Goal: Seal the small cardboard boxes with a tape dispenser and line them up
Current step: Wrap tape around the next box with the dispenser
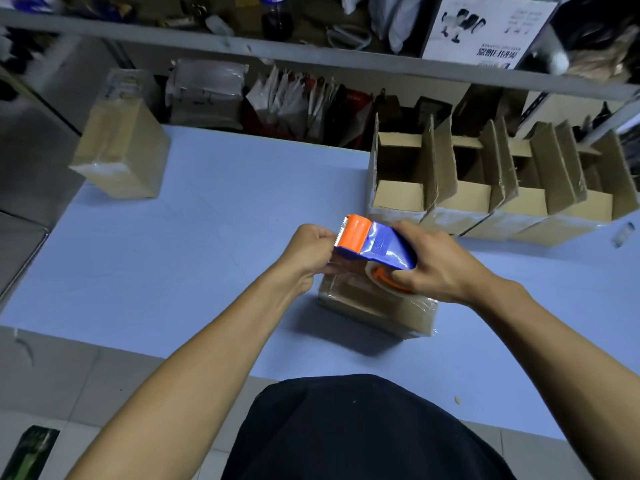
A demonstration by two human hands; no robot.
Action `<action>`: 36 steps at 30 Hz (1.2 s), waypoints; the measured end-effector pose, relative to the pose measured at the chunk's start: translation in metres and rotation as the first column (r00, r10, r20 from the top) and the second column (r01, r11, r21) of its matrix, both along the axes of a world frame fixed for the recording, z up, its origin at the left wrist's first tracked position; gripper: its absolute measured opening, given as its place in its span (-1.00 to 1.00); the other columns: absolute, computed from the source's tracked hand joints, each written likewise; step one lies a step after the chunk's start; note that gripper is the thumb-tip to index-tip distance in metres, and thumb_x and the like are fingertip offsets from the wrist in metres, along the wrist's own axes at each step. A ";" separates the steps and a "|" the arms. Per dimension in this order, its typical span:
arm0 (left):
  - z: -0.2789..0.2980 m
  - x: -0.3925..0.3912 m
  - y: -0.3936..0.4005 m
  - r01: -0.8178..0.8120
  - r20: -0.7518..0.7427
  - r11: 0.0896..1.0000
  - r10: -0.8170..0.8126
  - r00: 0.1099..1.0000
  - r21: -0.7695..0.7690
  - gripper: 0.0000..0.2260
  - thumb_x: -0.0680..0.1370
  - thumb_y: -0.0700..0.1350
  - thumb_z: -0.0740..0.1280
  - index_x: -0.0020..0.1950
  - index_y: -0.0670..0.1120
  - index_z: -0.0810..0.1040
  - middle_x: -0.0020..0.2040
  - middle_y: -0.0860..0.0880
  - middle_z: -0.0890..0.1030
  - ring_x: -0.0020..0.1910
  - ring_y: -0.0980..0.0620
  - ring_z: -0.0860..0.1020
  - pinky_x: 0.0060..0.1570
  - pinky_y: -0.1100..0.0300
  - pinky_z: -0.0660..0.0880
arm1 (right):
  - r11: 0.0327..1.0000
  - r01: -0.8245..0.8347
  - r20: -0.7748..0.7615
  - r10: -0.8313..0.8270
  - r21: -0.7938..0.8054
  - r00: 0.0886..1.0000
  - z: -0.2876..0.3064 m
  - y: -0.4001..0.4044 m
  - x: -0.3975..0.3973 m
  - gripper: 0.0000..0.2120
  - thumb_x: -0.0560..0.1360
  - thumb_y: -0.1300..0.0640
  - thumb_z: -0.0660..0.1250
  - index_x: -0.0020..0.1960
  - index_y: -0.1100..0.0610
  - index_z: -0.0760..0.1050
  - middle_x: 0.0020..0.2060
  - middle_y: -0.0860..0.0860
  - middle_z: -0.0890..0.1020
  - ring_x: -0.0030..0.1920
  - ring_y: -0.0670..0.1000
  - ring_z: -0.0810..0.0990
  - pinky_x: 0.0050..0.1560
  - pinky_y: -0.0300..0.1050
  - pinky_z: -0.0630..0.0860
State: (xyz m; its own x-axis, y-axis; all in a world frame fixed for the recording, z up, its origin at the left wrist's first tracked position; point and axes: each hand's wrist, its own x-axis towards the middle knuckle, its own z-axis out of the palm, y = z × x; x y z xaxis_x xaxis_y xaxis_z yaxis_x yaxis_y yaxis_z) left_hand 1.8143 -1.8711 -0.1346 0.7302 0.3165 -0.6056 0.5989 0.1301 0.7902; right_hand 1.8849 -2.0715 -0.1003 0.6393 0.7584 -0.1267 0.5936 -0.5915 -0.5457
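tape dispenser (375, 245): glossy plastic | sealed box (377, 306): matt cardboard, shiny tape | table (207, 220): smooth matt

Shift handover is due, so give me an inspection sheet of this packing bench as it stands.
Surface: pale blue table top, bare in the middle.
Job's things: blue and orange tape dispenser held above a taped cardboard box; row of open boxes, flaps up, at far right; another taped box at far left.
Clutter: small pale scrap near the table's front edge.
Hands: right hand grips the dispenser; left hand, fingers curled, pinches at the tape end by the blade.
Cables: nothing seen.
Surroundings: grey shelf behind, with plastic packets beneath it.
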 end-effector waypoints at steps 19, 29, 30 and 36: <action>-0.074 -0.039 0.001 -0.220 -0.064 0.975 0.217 0.974 -0.038 -0.80 0.62 -0.10 0.29 -0.18 -0.14 0.52 -0.19 -0.12 0.51 -0.27 -0.01 0.51 -0.28 0.13 0.55 | 0.981 0.060 0.130 -0.037 -0.182 0.991 0.002 -0.027 -0.012 -0.60 0.39 -0.27 0.38 0.06 -0.08 0.36 -0.10 -0.11 0.62 -0.16 0.04 0.56 -0.18 -0.04 0.56; -0.085 -0.032 -0.007 -0.194 -0.089 0.967 0.210 0.974 0.163 -0.82 0.53 0.03 0.40 -0.19 -0.02 0.52 -0.13 -0.09 0.61 -0.19 -0.04 0.53 -0.15 0.07 0.50 | 0.974 0.034 0.200 0.012 -0.222 0.980 -0.004 -0.020 -0.011 -0.54 0.42 -0.27 0.38 0.16 -0.04 0.37 -0.03 -0.06 0.62 -0.14 -0.01 0.51 -0.23 -0.16 0.40; -0.080 -0.029 -0.010 -0.198 -0.021 0.964 0.204 0.979 0.176 -0.86 0.59 0.00 0.34 -0.10 -0.04 0.58 -0.07 -0.07 0.63 -0.14 0.01 0.55 -0.10 0.11 0.50 | 0.972 0.043 0.208 0.006 -0.231 0.978 -0.005 -0.018 -0.011 -0.55 0.42 -0.27 0.37 0.16 -0.04 0.37 -0.04 -0.06 0.62 -0.12 0.02 0.53 -0.22 -0.14 0.42; -0.068 -0.020 -0.039 0.054 0.121 0.950 -0.095 0.988 0.306 -0.70 0.70 -0.01 0.11 0.29 0.00 0.57 0.06 0.02 0.61 0.03 0.04 0.55 -0.03 0.19 0.45 | 0.944 0.078 0.246 0.003 -0.321 0.969 -0.006 -0.010 -0.010 -0.49 0.46 -0.29 0.31 0.24 -0.02 0.34 0.05 -0.01 0.60 -0.06 0.07 0.55 -0.21 -0.12 0.37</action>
State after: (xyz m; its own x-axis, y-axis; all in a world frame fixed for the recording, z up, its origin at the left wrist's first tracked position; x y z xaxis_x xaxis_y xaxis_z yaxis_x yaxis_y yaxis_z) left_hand 1.7938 -1.9098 -0.2029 0.8257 0.4106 -0.3867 0.4851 -0.1674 0.8583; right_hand 1.8750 -2.0816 -0.1062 0.7086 0.6760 -0.2020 0.6561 -0.7367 -0.1636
